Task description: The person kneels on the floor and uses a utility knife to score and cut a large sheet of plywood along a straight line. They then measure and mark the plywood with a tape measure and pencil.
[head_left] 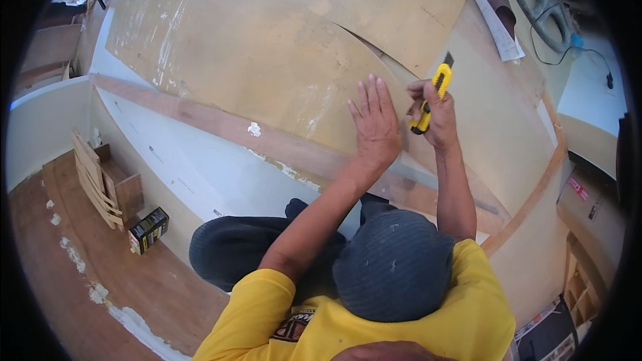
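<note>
My left hand (376, 124) lies flat with its fingers outstretched on a large tan sheet (241, 60), near the cut, curved edge at its right side. Just right of it, my right hand (438, 113) grips a yellow and black utility knife (438, 85), held upright in the picture with the grey blade pointing away from me. Under the sheet's lower edge runs a pinkish wooden strip (154, 97) with white smears. A second tan piece (414, 13) lies beyond the cut edge, with a narrow dark gap along it.
My knees (391, 267) are bent below the surface. At lower left, slatted wooden pieces (97, 180) and a black box (148, 230) rest on a brown ledge (60, 241). Upper right holds white paper (505, 40), a grey looped object (542, 10) and a cable. Cardboard (585, 210) is at right.
</note>
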Tool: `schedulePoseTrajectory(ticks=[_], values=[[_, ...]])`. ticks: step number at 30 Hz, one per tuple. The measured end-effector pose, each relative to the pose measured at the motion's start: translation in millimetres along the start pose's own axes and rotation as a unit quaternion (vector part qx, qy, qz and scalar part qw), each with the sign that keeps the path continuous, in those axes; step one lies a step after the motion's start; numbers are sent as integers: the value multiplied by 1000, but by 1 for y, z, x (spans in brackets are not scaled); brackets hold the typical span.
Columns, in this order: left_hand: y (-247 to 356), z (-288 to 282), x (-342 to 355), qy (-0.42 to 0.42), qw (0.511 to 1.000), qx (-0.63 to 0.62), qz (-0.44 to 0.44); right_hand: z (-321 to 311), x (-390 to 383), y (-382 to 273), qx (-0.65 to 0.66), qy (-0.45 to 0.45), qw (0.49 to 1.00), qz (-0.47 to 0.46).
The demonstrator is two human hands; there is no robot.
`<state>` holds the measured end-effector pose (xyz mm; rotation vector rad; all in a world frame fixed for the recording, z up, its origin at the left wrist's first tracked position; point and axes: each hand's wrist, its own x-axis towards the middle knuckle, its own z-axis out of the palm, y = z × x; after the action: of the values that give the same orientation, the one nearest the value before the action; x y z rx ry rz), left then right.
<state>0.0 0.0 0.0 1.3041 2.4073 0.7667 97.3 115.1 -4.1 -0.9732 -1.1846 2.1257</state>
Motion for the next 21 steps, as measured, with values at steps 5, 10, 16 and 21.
schedulePoseTrajectory(ticks=[5, 10, 16, 21], values=[[2, -13, -19, -2, 988, -119, -94, -31, -31, 15, -125, 110, 983, 84], [3, -33, -42, 19, 980, -154, -123, -80, -77, 24, -733, 151, 652, -124], [-3, -37, -52, 2, 983, -156, -100, -20, -5, 61, -348, 143, 926, 30], [-3, -41, -53, 70, 990, -116, -38, 54, 77, 90, -5, 162, 972, 169]])
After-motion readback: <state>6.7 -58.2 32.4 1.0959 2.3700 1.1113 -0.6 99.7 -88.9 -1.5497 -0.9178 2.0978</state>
